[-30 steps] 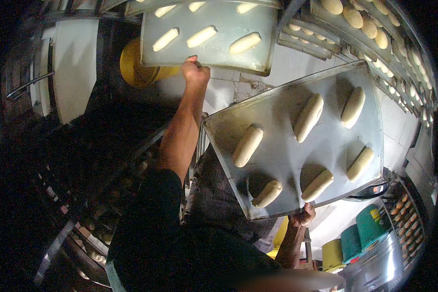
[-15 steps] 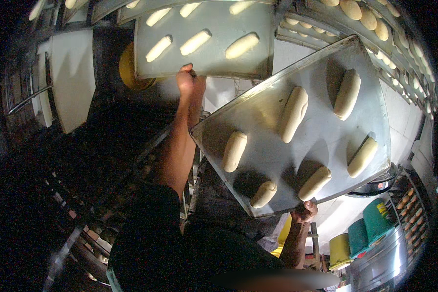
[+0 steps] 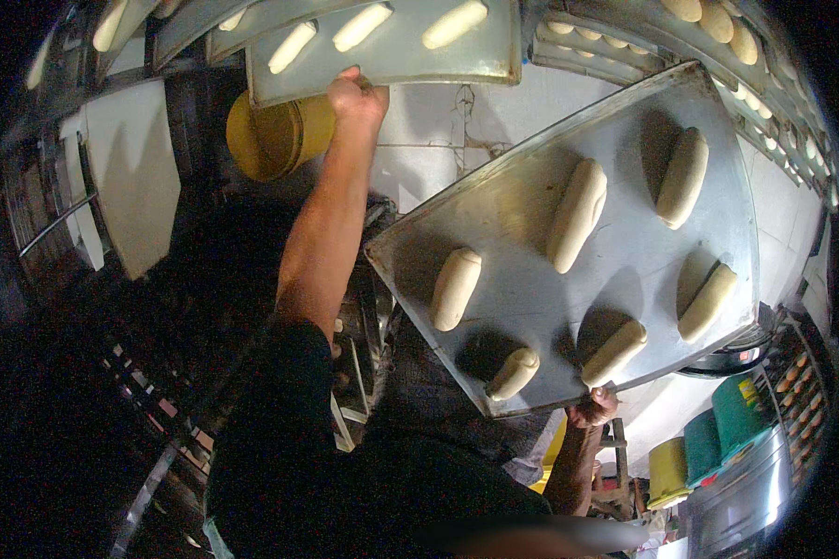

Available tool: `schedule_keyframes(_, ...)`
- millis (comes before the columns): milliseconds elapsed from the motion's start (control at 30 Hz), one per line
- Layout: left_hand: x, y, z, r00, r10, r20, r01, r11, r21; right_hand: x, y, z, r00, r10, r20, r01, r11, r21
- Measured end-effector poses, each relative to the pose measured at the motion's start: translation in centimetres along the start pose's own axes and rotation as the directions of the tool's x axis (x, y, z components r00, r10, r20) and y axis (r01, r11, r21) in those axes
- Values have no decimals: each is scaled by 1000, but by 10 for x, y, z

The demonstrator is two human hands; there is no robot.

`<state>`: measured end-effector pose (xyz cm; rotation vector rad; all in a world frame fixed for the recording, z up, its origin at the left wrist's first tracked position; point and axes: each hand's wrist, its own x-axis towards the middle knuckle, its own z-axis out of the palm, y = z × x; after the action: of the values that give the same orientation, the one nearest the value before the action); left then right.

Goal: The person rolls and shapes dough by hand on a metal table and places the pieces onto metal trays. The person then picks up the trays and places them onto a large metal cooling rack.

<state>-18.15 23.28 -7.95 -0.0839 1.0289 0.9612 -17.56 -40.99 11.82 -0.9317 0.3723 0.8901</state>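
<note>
My right hand (image 3: 592, 408) is closed on the near edge of a metal baking tray (image 3: 522, 289), which is tilted askew in front of me. Several long rolls of raw dough (image 3: 578, 216) lie spaced apart on it. My left arm reaches forward, and my left hand (image 3: 359, 98) is closed on the near rim of a second baking tray (image 3: 429, 65). Three pale dough rolls (image 3: 362, 27) show in a row on that one, and its far part runs toward the picture's top edge. The fingers under both rims are mostly hidden.
Racks of trays with rounded dough pieces (image 3: 715, 20) stand at the far right. More tray edges line the far left. A yellow bucket (image 3: 261, 140) sits below the far tray on pale floor tiles (image 3: 424, 168). Yellow and teal bins (image 3: 704, 438) are at the lower right.
The far tray and my left hand have moved farther away, leaving more of the yellow bucket and floor visible. The near tray has shifted slightly right, still in my right hand.
</note>
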Motion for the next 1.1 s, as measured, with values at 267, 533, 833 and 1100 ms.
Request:
schedule_keyframes(267, 18, -6, 45, 997, 43, 70, -52, 991, 124, 11, -10, 38, 913, 276, -299, -233, 957, 171)
schedule_keyframes(533, -13, -2, 86, 999, -34, -20, 39, 880, 473, 22, 7, -6, 894, 445, -58, -399, 846, 354)
schedule_keyframes(833, -85, 30, -9, 473, -788, -395, 201, -340, 919, 96, 51, 23, 665, 684, -299, -745, 588, -314)
schedule_keyframes(1100, -65, 62, -68, 962, -246, -122, 40, -315, 948, 183, 132, 60, 771, 629, -96, -587, 644, -491)
